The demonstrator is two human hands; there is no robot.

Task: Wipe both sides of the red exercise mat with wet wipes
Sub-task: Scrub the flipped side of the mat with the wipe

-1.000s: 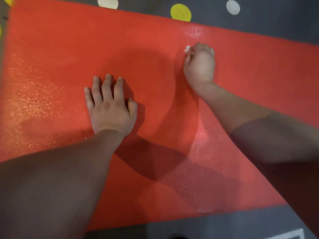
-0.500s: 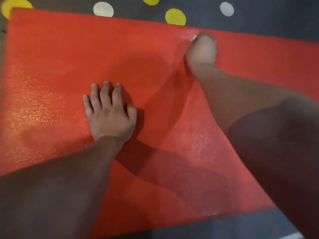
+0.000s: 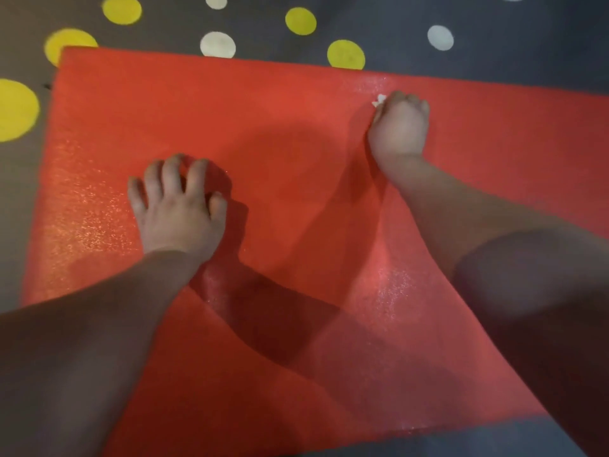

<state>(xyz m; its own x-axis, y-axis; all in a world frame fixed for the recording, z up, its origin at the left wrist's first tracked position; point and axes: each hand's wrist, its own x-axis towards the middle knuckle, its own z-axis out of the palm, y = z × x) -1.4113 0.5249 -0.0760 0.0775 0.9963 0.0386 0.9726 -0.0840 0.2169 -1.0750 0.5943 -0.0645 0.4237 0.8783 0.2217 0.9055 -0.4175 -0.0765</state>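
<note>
Kneeling over the red exercise mat (image 3: 280, 127), I have my right hand (image 3: 400, 127) clenched around a wet wipe (image 3: 379, 100) and pressed down on the mat close to its far edge, right of the middle. Only a small white corner of the wipe pokes out at the far left of my fist; the rest is hidden inside my curled fingers. My left hand (image 3: 179, 209) holds nothing. It rests palm down on the mat, nearer to me and to the left, with the fingers spread, a little arched and the tips touching the foam. The two hands are well apart.

The mat lies flat on the floor (image 3: 494, 44) and fills most of what I see, with its left end and far edge in view and its right end running out of sight. Its surface is a finely grained red. It glistens in patches: on the left beside my left hand, near my right forearm, and at the far edge just beyond the wipe. My arms cast dark shadows across its middle. The floor around it is grey with yellow dots (image 3: 300, 21) and white dots (image 3: 217, 44).
</note>
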